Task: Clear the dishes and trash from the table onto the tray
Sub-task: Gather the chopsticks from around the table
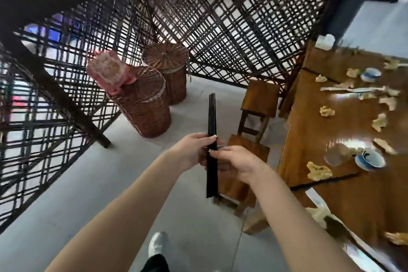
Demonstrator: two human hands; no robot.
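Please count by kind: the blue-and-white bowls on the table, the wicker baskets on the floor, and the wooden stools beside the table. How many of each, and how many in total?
Blue-and-white bowls: 2
Wicker baskets: 2
Wooden stools: 2
Total: 6

2 baskets left of stools, table right.

Chopsticks: black bundle, upright
Left grip: pinches them
Right grip: pinches them
Counter: bowls, crumpled napkins
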